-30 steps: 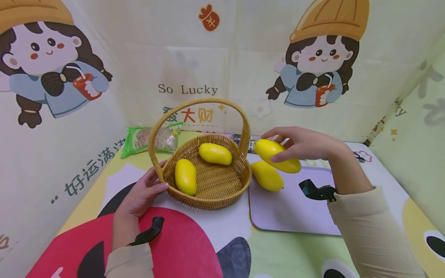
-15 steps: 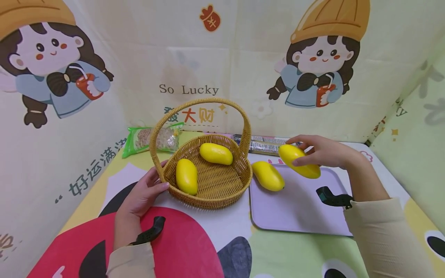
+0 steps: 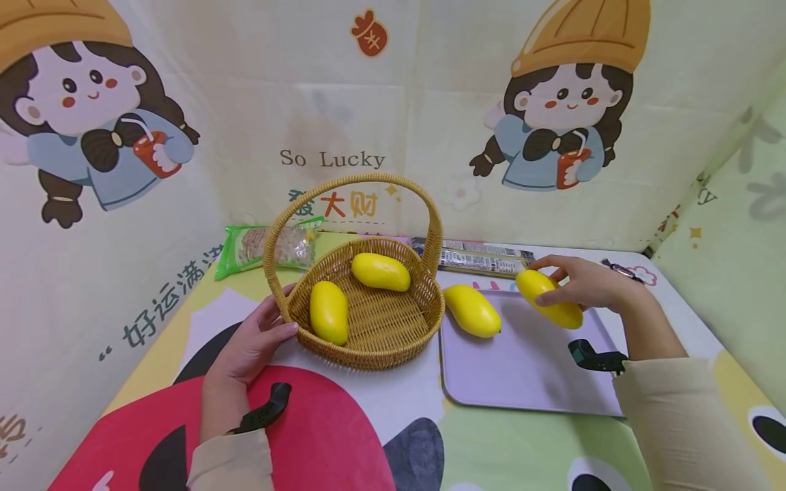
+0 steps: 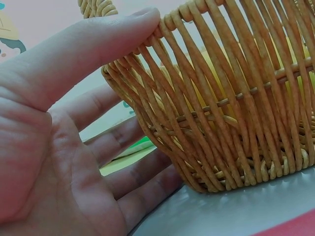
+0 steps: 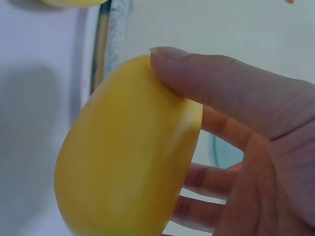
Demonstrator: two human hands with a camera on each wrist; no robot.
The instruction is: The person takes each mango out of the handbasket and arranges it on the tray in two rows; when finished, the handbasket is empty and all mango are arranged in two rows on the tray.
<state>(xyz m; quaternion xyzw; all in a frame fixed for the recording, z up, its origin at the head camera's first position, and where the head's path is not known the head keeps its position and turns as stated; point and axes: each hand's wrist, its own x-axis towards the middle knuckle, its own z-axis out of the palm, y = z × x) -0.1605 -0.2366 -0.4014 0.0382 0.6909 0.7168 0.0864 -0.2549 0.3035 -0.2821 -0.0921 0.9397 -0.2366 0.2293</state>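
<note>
My right hand [image 3: 580, 283] holds a yellow mango [image 3: 549, 299] over the purple tray [image 3: 522, 382], thumb on the near side and fingers behind. In the right wrist view this mango [image 5: 128, 152] fills the middle, the thumb pressing near its top. Another mango [image 3: 473, 311] lies at the tray's left edge. The wicker basket [image 3: 374, 359] has two mangoes inside, one at the left [image 3: 329, 312] and one at the back [image 3: 381, 272]. My left hand [image 3: 248, 341] grips the basket's left side; in the left wrist view its thumb [image 4: 123, 32] lies on the rim, fingers along the outer wall.
A green-edged clear food packet [image 3: 276, 247] lies behind the basket at the left. Long printed packets [image 3: 479, 260] lie at the back, beyond the tray. A small dark-wrapped item [image 3: 621, 270] sits behind my right wrist. The basket's tall handle [image 3: 362, 179] arches upward.
My right hand has carried its mango rightward and lower, from beside the basket to over the tray's right back part. The left hand and basket have stayed in place.
</note>
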